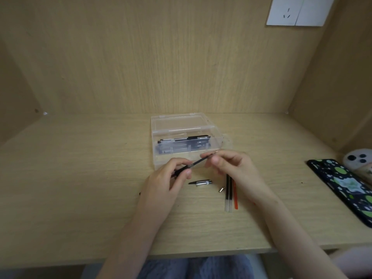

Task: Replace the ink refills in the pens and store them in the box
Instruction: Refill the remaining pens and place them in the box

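Observation:
My left hand (171, 178) grips the dark barrel of a pen (196, 163), which slants up to the right. My right hand (231, 166) pinches the thin refill end sticking out of that barrel, near its metal tip. Behind them stands an open clear plastic box (161, 135) with several black pens (184, 139) lying inside. On the desk below my hands lie a short clear pen section (202, 182), a small metal tip (221, 189), and loose refills (228, 195), two black and one red (235, 198).
The wooden desk (80, 188) sits in a wooden alcove with a wall socket (298, 11) at the upper right. A phone in a dark spotted case (346, 188) and a white phone (358, 158) lie at the right edge.

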{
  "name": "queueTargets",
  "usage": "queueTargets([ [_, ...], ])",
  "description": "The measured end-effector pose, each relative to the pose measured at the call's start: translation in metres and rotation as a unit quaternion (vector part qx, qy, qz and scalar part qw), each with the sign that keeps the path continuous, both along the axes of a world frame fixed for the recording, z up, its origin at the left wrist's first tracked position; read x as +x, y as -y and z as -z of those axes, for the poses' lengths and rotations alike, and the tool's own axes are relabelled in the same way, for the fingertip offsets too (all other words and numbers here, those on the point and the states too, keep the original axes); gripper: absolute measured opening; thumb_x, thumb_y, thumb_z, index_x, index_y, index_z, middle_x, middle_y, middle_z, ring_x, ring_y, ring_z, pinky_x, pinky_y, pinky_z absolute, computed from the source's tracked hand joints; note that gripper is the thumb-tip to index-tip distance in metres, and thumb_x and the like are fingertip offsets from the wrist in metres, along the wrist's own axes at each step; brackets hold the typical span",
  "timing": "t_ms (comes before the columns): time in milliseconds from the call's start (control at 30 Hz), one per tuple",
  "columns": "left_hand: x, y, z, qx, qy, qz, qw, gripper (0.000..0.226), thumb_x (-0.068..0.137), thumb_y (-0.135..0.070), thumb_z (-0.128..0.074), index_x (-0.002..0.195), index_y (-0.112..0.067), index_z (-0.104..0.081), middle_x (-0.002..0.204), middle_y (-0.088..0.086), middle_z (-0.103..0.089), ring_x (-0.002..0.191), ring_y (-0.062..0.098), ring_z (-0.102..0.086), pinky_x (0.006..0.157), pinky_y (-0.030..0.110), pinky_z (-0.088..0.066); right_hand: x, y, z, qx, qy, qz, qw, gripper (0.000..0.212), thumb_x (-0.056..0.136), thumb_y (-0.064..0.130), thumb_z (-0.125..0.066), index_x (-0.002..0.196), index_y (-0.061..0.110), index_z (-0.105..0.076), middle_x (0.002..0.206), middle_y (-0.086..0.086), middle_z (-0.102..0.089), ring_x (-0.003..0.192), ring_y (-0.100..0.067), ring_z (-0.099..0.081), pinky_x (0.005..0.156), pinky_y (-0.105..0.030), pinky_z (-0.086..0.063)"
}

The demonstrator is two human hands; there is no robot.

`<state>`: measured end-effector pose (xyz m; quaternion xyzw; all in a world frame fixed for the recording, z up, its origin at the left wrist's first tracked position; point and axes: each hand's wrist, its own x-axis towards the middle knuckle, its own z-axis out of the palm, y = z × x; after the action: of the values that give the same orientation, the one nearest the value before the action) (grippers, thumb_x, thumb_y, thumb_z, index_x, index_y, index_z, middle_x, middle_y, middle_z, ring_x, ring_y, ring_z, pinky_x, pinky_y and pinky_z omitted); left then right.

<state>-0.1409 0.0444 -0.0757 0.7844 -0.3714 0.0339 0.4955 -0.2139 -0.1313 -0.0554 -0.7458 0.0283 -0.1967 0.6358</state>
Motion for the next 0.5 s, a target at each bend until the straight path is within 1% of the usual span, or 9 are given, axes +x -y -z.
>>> queueTargets([
  [67, 0.001, 0.0, 0.001, -0.005, -0.006, -0.004, 1.0, 0.027, 0.083, -0.047, -0.049, 0.101, -0.03, -0.06, 0.089, -0.015, -0.067, 0.084, 0.001, -0.063, 0.077, 0.035, -0.054, -0.003, 0.001, 0.0, -0.05, -0.028, -0.005, 0.998, 0.028, 0.076, 0.028, -0.065, 0.097, 0.012, -0.073, 0.084, 0.005, -0.073, 0.08, -0.005, -0.063, 0.072, -0.014, -0.046],
  [100, 0.001, 0.0, 0.001, -0.006, -0.009, -0.004, 1.0, 0.024, 0.084, -0.044, -0.052, 0.1, -0.029, -0.06, 0.089, -0.015, -0.067, 0.085, 0.001, -0.063, 0.078, 0.035, -0.054, -0.005, 0.005, -0.001, -0.088, -0.035, 0.002, 0.995, 0.023, 0.076, 0.027, -0.067, 0.095, 0.015, -0.074, 0.087, 0.004, -0.072, 0.083, -0.007, -0.064, 0.075, -0.016, -0.046],
  [133, 0.001, 0.001, 0.001, -0.004, -0.012, -0.004, 1.0, 0.019, 0.086, -0.039, -0.055, 0.1, -0.028, -0.061, 0.09, -0.015, -0.067, 0.087, 0.001, -0.063, 0.08, 0.033, -0.053, -0.008, 0.01, -0.003, -0.134, -0.044, 0.008, 0.99, 0.016, 0.076, 0.024, -0.071, 0.091, 0.019, -0.074, 0.088, 0.004, -0.071, 0.083, -0.007, -0.062, 0.075, -0.017, -0.045],
  [167, 0.001, 0.001, 0.001, 0.001, -0.01, -0.003, 1.0, 0.015, 0.087, -0.033, -0.058, 0.1, -0.028, -0.061, 0.092, -0.016, -0.066, 0.089, 0.0, -0.062, 0.081, 0.03, -0.053, -0.011, 0.016, -0.006, -0.177, -0.056, 0.009, 0.983, 0.011, 0.076, 0.019, -0.073, 0.087, 0.021, -0.074, 0.086, 0.004, -0.069, 0.08, -0.004, -0.059, 0.073, -0.015, -0.042],
  [233, 0.002, 0.002, 0.001, 0.011, -0.001, -0.002, 1.0, 0.013, 0.088, -0.027, -0.06, 0.101, -0.027, -0.062, 0.093, -0.019, -0.064, 0.09, -0.003, -0.06, 0.081, 0.022, -0.05, -0.018, 0.025, -0.01, -0.249, -0.083, 0.0, 0.965, 0.012, 0.074, 0.012, -0.076, 0.081, 0.022, -0.072, 0.082, 0.006, -0.065, 0.075, 0.003, -0.055, 0.071, -0.009, -0.037],
  [333, 0.001, 0.002, 0.001, 0.014, 0.004, 0.001, 1.0, 0.012, 0.088, -0.023, -0.061, 0.099, -0.028, -0.062, 0.091, -0.021, -0.063, 0.09, -0.005, -0.057, 0.077, 0.012, -0.044, -0.023, 0.029, -0.01, -0.34, -0.109, -0.025, 0.934, 0.016, 0.07, 0.014, -0.08, 0.079, 0.024, -0.07, 0.083, 0.007, -0.063, 0.084, 0.001, -0.052, 0.076, -0.007, -0.036],
  [433, 0.0, 0.003, 0.0, 0.02, 0.005, 0.005, 1.0, 0.012, 0.088, -0.023, -0.061, 0.1, -0.026, -0.063, 0.091, -0.021, -0.063, 0.09, -0.005, -0.057, 0.076, 0.012, -0.044, -0.017, 0.026, -0.003, -0.385, -0.122, -0.044, 0.914, 0.016, 0.07, 0.016, -0.08, 0.08, 0.024, -0.07, 0.081, 0.011, -0.059, 0.084, 0.006, -0.048, 0.075, -0.006, -0.034],
  [500, 0.0, 0.003, 0.0, 0.02, 0.012, 0.003, 1.0, 0.012, 0.088, -0.023, -0.061, 0.1, -0.026, -0.063, 0.09, -0.022, -0.062, 0.089, -0.005, -0.057, 0.076, 0.012, -0.044, -0.013, 0.024, 0.001, -0.404, -0.134, -0.046, 0.904, 0.015, 0.072, 0.014, -0.078, 0.081, 0.023, -0.07, 0.078, 0.014, -0.055, 0.08, 0.005, -0.048, 0.073, -0.009, -0.036],
])
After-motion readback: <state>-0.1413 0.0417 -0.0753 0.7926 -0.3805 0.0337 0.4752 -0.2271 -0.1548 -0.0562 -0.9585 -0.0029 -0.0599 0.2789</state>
